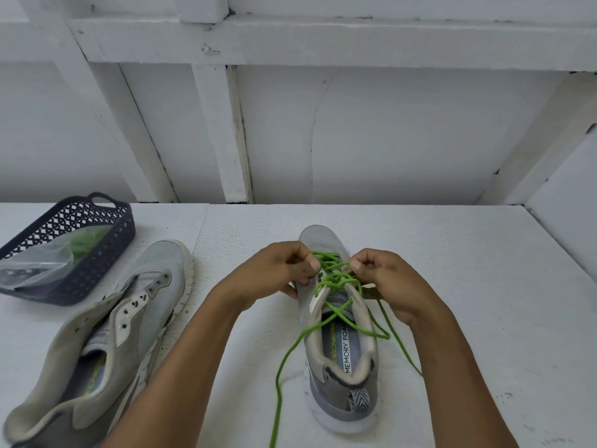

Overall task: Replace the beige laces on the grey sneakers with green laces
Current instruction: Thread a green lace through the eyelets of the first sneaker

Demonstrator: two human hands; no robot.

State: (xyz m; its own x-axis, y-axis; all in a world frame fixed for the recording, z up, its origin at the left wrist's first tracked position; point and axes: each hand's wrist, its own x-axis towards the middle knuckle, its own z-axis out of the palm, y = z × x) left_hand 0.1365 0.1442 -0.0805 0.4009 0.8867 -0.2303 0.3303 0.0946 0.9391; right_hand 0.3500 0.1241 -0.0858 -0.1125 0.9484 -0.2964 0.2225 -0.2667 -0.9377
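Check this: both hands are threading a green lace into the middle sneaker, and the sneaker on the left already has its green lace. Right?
Not quite. In the head view the left sneaker has empty eyelets and no lace. The left hand and right hand do work a green lace into the middle sneaker.

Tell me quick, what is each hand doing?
Left hand: fingers curled, pinching the green lace over the grey sneaker.
Right hand: fingers curled, pinching the green lace too.
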